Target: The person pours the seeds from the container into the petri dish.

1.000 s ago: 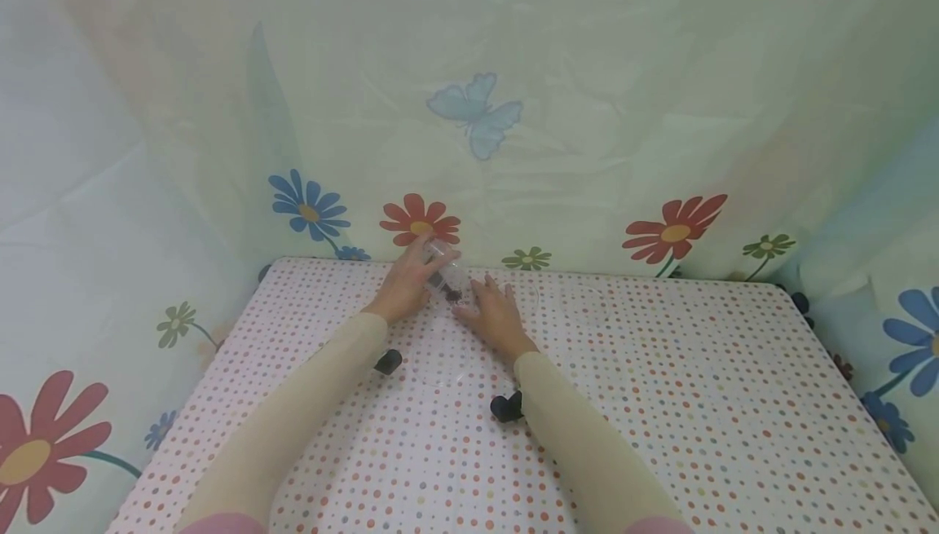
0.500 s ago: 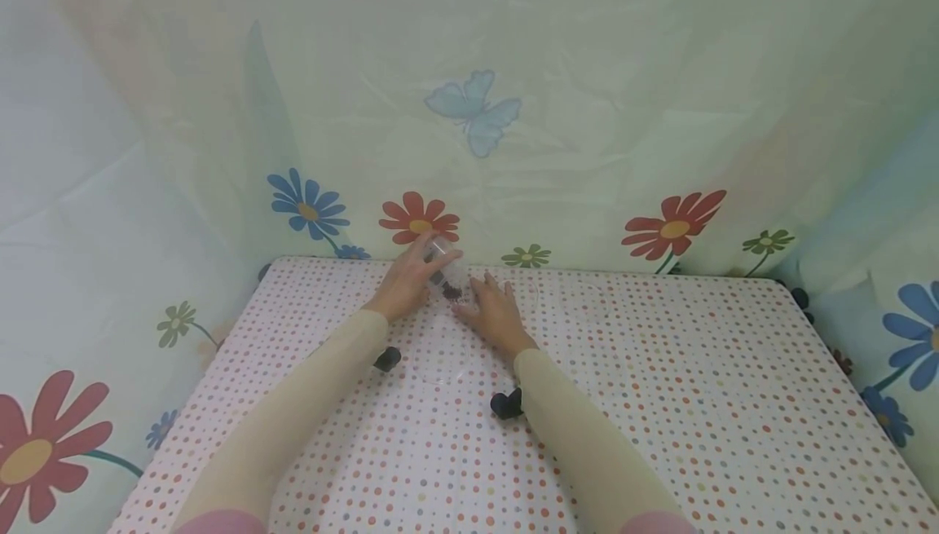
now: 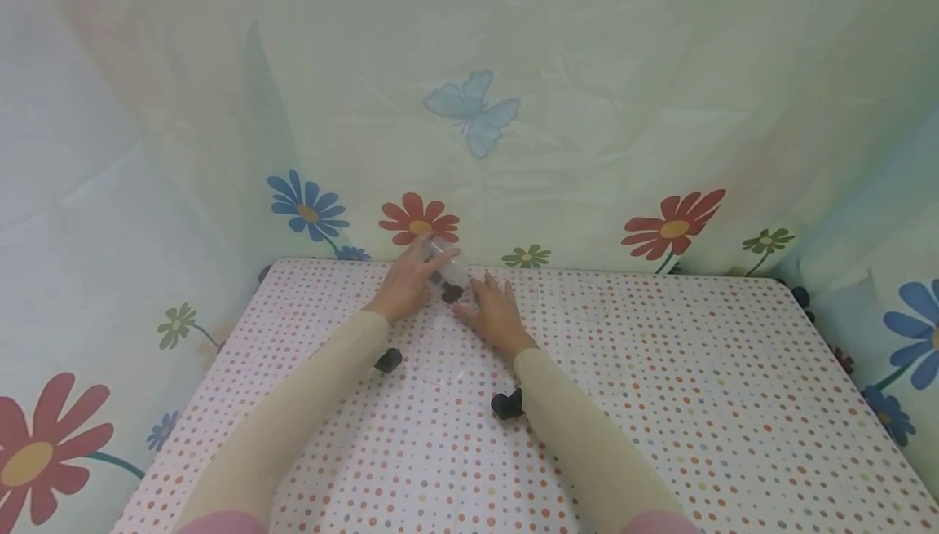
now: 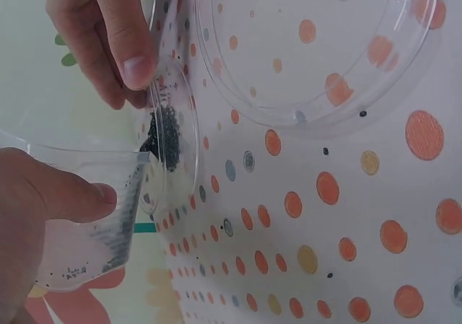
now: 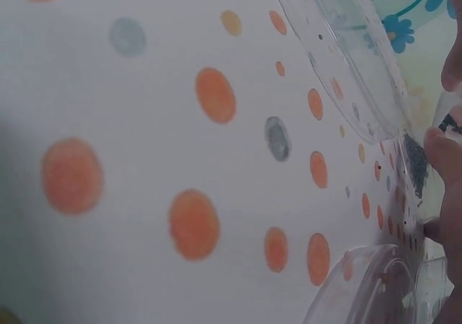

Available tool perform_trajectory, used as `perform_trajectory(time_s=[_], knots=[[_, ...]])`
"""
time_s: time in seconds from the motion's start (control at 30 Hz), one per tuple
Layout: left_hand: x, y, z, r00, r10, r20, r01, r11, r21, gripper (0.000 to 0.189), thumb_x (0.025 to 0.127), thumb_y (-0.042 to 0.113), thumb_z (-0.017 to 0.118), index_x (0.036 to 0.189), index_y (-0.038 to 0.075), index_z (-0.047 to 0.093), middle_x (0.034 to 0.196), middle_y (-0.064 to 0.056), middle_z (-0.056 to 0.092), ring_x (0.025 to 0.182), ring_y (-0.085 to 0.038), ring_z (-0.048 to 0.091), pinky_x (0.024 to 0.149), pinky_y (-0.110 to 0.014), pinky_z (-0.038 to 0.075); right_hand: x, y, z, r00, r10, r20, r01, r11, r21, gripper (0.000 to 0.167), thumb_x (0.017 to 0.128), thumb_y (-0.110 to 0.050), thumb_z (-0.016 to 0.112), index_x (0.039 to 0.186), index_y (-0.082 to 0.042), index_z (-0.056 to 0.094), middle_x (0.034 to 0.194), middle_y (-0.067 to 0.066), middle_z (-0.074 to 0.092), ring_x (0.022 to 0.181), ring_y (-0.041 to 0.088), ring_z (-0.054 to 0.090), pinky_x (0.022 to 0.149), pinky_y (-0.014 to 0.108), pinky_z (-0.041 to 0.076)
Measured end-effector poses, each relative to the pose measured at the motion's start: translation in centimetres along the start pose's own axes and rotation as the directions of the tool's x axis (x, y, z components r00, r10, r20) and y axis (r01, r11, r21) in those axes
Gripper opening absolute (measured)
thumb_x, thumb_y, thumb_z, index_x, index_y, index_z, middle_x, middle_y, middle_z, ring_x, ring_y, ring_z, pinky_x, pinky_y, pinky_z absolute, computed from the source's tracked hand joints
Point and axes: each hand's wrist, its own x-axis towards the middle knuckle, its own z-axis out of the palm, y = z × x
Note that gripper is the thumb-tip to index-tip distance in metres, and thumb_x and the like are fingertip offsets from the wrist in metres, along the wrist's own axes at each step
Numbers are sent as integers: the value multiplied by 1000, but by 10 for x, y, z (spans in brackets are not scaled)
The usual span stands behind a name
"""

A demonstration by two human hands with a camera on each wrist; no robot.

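My left hand (image 3: 406,277) grips a clear plastic cup (image 3: 445,253), tipped down towards the right. Dark grains lie along the inside of the cup and bunch at its lip in the left wrist view. That lip is right at a shallow clear dish (image 4: 189,97), where a heap of small dark grains (image 4: 169,136) lies. From the other side, my right hand (image 3: 500,318) holds the dish by its rim, thumb and fingers close about the edge. The right wrist view shows only part of this hand (image 5: 449,158), at its right edge.
Another clear round dish (image 4: 249,107) lies on the dotted tabletop (image 3: 697,403), nearer to me. More clear round outlines lie right of my right hand, such as a faint disc (image 3: 584,303). A few stray grains (image 4: 325,151) are scattered about. A flowered curtain (image 3: 572,151) hangs behind.
Both hands stay almost in place. The dark grains at the cup's lower end have become a larger, denser clump, and the cup has shifted very slightly in my left hand.
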Motion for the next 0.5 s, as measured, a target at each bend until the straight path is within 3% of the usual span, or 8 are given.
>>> perform_trajectory(time_s=[0.27, 0.5], knots=[[-2, -1, 3, 992, -121, -36, 116, 985, -127, 86, 72, -5, 77, 144, 28, 43, 156, -8, 26, 137, -30, 42, 106, -46, 46, 0, 0, 1, 1000, -3, 6, 3, 1000, -5, 76, 90, -54, 58, 146, -7, 39, 150, 15, 42, 149, 30, 21, 124, 51, 4], [-2, 2, 0, 979, -200, -33, 191, 964, -186, 87, 72, -4, 79, 144, 29, 43, 157, -7, 26, 144, -28, 31, 108, -47, 44, -2, 2, -2, 1000, -6, -2, 6, 999, 36, 76, 91, -53, 57, 148, -9, 36, 153, 15, 38, 150, 30, 18, 123, 52, 4]])
